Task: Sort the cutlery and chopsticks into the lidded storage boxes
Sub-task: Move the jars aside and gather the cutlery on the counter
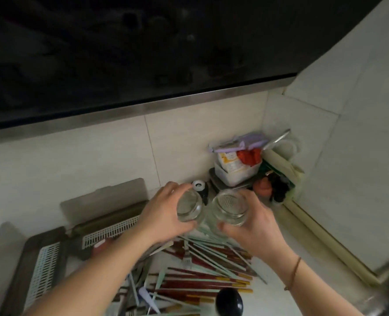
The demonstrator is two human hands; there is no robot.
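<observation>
My left hand (164, 213) grips an empty glass jar (190, 206) and my right hand (255, 226) grips a second empty glass jar (231, 207); both jars are held side by side above the counter. Below them lies a heap of chopsticks (211, 270), red-brown with yellow tips and pale green ones, mixed with a fork (186, 258) and other cutlery. Two dark storage boxes with white slotted inserts sit at the left, one near the wall (111, 229) with its grey lid (104, 197) raised, one at the lower left (43, 263).
A clear tub with packets (234, 172) sits in the counter corner under a purple lid, beside an orange-red item (263, 187) and a white bottle cap (198, 185). A black round knob (229, 302) lies at the front. Tiled walls close the back and right.
</observation>
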